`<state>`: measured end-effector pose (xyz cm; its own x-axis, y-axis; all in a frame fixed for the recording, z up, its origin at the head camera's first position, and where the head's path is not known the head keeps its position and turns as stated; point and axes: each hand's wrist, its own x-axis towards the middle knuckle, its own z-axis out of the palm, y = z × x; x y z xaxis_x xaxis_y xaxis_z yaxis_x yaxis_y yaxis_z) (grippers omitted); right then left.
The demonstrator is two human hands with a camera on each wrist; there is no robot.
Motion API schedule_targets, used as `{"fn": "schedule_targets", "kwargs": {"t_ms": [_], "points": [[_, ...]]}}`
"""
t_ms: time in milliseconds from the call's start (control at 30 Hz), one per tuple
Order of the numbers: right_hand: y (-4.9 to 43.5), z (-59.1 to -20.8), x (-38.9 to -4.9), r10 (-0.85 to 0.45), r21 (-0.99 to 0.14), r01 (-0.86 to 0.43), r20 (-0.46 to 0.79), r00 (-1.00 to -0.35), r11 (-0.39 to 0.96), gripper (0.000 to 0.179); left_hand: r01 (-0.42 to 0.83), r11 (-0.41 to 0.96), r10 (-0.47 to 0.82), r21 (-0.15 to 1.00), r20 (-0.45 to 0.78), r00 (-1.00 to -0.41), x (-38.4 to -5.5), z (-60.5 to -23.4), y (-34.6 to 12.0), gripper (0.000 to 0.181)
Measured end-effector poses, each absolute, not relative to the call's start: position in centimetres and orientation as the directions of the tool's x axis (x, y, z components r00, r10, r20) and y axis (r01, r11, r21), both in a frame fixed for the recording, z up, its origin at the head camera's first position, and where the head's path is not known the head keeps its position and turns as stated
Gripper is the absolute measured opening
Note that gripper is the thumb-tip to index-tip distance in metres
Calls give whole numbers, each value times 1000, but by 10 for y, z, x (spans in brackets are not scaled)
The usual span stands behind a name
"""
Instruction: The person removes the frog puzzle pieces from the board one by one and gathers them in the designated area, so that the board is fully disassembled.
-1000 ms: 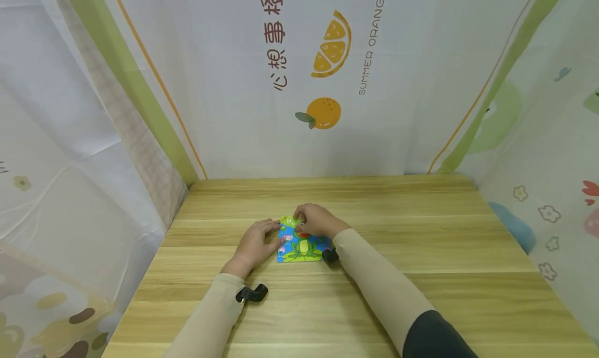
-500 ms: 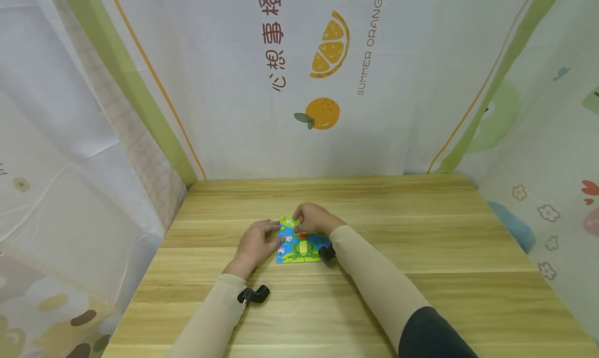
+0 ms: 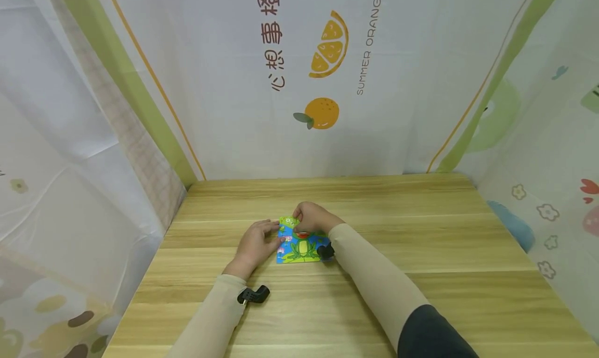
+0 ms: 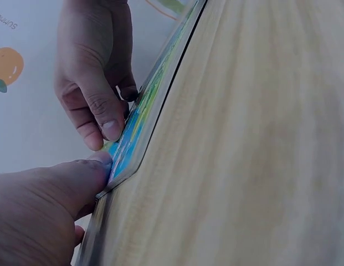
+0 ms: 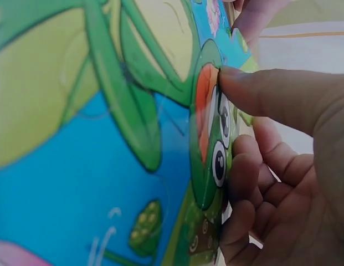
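A frog jigsaw puzzle (image 3: pixel 303 250) lies on the table in the head view, its picture blue and green. My left hand (image 3: pixel 254 244) rests at its left side, fingers loosely extended by the upper corner and thumb on the board's edge. Over the top part, my right hand (image 3: pixel 317 219) pinches a puzzle piece with thumb and curled fingers. In the right wrist view, the thumb (image 5: pixel 266 91) touches the frog's head (image 5: pixel 208 138) near its red mouth. The fingers bend along the far side of the eyes. The right hand hides the puzzle's upper right in the head view.
The wooden table (image 3: pixel 421 217) extends around the puzzle on all sides. A white curtain (image 3: pixel 224 88) with orange prints hangs behind it, and more printed cloth hangs left and right. Black wrist cameras sit on both forearms, the right camera (image 3: pixel 325 252) covering the puzzle's lower right corner.
The right hand and forearm have shifted very slightly left, still at the top of the puzzle. The left hand keeps its place at the edge.
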<state>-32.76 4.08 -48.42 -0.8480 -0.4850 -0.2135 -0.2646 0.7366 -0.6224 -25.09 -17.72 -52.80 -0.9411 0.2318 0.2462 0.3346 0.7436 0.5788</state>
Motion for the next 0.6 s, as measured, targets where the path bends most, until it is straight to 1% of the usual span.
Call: {"fn": "schedule_targets", "kwargs": {"t_ms": [167, 333, 467, 600], "points": [[41, -487, -329, -472, -647, -255, -185, -862, 718, 37, 321, 749, 223, 579, 237, -946, -253, -529, -178, 43], [42, -493, -333, -456, -704, -243, -128, -880, 667, 23, 312, 754, 220, 578, 226, -949, -254, -530, -178, 44], [43, -496, -336, -443, -739, -225, -109, -890, 635, 12, 313, 753, 218, 579, 230, -948, -253, -531, -178, 44], [44, -497, -336, -442, -736, -240, -89, -893, 633, 10, 316, 750, 219, 581, 232, -948, -253, -531, -178, 43]]}}
